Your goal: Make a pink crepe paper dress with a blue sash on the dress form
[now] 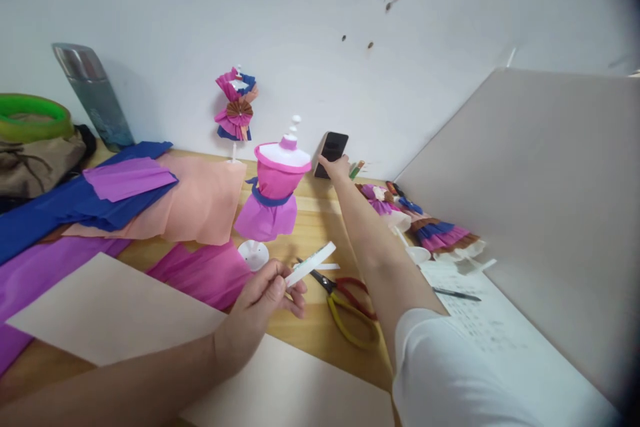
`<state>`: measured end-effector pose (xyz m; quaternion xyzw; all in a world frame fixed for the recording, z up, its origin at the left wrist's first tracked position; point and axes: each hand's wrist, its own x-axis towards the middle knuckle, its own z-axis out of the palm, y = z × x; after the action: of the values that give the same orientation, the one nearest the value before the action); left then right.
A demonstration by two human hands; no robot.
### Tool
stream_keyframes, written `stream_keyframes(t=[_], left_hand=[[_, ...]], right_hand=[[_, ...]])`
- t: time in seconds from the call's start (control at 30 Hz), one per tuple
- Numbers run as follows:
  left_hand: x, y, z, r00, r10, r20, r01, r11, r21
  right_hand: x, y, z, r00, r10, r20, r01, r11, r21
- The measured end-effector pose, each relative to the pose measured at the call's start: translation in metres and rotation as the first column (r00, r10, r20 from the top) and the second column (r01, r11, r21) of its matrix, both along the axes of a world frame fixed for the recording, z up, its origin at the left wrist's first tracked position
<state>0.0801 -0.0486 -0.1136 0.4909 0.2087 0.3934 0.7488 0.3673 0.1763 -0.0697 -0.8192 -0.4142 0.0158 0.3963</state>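
In my left hand point(267, 297), a narrow white strip point(313, 265) is pinched between thumb and fingers, its free end pointing up and right. My right hand point(336, 165) reaches far forward and grips the lower part of a dark phone point(334, 145) that leans on the wall. Between the arms lie scissors point(345, 300) with one red and one yellow handle, blades apart, beside another white strip point(327, 267). Just beyond my left hand stands a small dress form point(273, 193) in a pink and purple paper dress with a blue waistband.
Crepe paper sheets in blue point(45, 210), peach point(205, 197) and pink point(205, 273) cover the left side. White card point(115, 307) lies in front. A second dressed form point(237, 113) and a flask point(95, 97) stand behind. Dressed forms point(440, 233), a pen point(457, 293) and written paper point(505, 327) lie right.
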Motion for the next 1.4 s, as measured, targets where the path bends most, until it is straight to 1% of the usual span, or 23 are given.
stream_keyframes(t=[0.07,0.17,0.23,0.3,0.43,0.6,0.83,1.0,1.2,1.4], left_hand=[[0.001,0.001,-0.001,1.0,0.014,0.01,-0.013,0.999,-0.039],[0.002,0.003,-0.002,1.0,0.022,0.009,-0.021,0.996,-0.082],[0.003,0.003,-0.003,1.0,0.01,0.004,-0.01,0.996,-0.091],[0.003,0.003,-0.004,1.0,-0.005,-0.003,0.005,0.996,-0.094],[0.002,0.002,-0.004,1.0,-0.023,-0.006,0.022,0.995,-0.098],[0.002,0.001,-0.006,1.0,-0.005,0.0,0.005,0.994,-0.105],[0.003,0.002,-0.006,1.0,-0.002,0.012,0.003,0.991,-0.131],[0.004,0.003,-0.008,1.0,-0.006,0.003,0.007,0.993,-0.118],[0.004,0.002,-0.009,1.0,0.0,0.002,0.0,0.992,-0.128],[0.004,0.001,-0.011,1.0,-0.008,0.012,0.009,0.992,-0.124]], right_hand=[[0.0,0.016,-0.011,0.995,-0.089,-0.035,0.09,0.996,0.024],[0.002,0.029,-0.023,0.977,-0.204,-0.066,0.208,0.977,0.052],[0.006,0.034,-0.027,0.967,-0.244,-0.078,0.249,0.966,0.072],[0.009,0.035,-0.03,0.963,-0.257,-0.084,0.264,0.96,0.089],[0.012,0.034,-0.03,0.965,-0.245,-0.092,0.255,0.961,0.111],[0.013,0.034,-0.029,0.971,-0.223,-0.084,0.233,0.962,0.142],[0.012,0.037,-0.038,0.977,-0.198,-0.084,0.211,0.959,0.191],[0.014,0.041,-0.042,0.98,-0.179,-0.091,0.195,0.955,0.222],[0.02,0.044,-0.041,0.98,-0.161,-0.116,0.186,0.95,0.252],[0.02,0.045,-0.04,0.981,-0.149,-0.124,0.177,0.951,0.254]])
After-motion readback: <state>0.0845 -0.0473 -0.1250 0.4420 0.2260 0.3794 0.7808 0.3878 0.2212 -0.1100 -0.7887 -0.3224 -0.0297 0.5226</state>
